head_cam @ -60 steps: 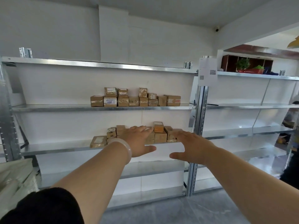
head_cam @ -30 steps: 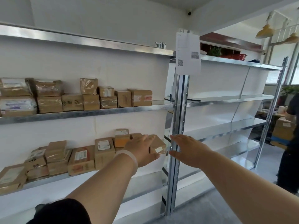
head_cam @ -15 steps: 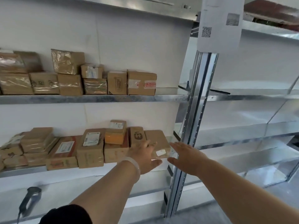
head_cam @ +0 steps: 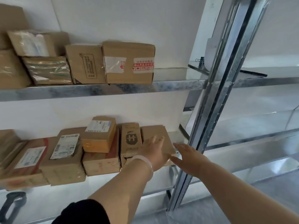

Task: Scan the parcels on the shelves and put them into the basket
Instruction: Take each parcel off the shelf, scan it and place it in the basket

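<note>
Several brown cardboard parcels lie on the lower shelf (head_cam: 174,135). The rightmost one, a plain brown parcel (head_cam: 151,131), lies beside a parcel printed with an "H" mark (head_cam: 131,139). My left hand (head_cam: 154,153), with a white bangle at the wrist, rests flat on the plain parcel with its fingers straight. My right hand (head_cam: 190,157) is next to it with straight fingers pointing at the parcel's front right corner; whether they touch it is unclear. A grey hand-held scanner (head_cam: 13,202) lies on the shelf below, at the far left. No basket is in view.
More taped parcels (head_cam: 128,62) stand in a row on the upper shelf (head_cam: 97,91). A galvanised steel upright (head_cam: 216,97) rises just right of my hands. Beyond it are bare metal shelves (head_cam: 258,136), and grey floor shows below.
I have moved closer to the shelves and the view has dropped. Both hands have reached forward; my left hand now lies further onto the rightmost parcel, my right hand at its corner.
</note>
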### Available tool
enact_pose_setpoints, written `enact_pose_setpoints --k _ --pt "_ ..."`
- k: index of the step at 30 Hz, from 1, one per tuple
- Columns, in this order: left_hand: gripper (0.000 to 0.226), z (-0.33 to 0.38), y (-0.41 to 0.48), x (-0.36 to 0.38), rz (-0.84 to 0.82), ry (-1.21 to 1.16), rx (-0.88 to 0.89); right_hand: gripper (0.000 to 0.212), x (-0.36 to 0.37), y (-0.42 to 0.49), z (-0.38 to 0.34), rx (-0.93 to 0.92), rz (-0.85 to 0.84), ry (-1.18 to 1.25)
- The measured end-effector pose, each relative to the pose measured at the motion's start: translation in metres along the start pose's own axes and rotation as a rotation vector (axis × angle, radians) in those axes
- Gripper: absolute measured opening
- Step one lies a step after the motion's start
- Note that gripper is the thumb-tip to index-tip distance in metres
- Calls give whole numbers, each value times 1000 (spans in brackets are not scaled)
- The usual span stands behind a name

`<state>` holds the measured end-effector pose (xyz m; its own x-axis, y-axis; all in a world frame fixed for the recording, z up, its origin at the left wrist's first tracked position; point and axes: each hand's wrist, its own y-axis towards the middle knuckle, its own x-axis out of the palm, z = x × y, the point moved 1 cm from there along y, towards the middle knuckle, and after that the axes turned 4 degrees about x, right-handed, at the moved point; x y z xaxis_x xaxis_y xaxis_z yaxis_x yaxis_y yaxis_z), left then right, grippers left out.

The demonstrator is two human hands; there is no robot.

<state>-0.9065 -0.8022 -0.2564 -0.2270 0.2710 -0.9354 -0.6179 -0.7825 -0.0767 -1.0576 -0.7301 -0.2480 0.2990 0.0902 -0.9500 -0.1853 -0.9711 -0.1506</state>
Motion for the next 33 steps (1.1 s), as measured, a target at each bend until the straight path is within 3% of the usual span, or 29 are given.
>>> enact_pose_setpoints --k 13,17,20,25,33 --pt "78 -26 87 75 -3 -41 -326 39 48 134 49 -40 -170 293" --pt "76 -28 104 87 -1 -55 -471 58 61 161 58 25 -232 325" --pt "76 -26 111 93 11 -76 -545 60 74 174 63 70 -282 322" --pt "76 -25 117 94 26 -79 -579 52 86 181 64 114 -367 595" --pt "72 -6 115 81 183 -150 -549 65 58 162 63 95 -300 962"
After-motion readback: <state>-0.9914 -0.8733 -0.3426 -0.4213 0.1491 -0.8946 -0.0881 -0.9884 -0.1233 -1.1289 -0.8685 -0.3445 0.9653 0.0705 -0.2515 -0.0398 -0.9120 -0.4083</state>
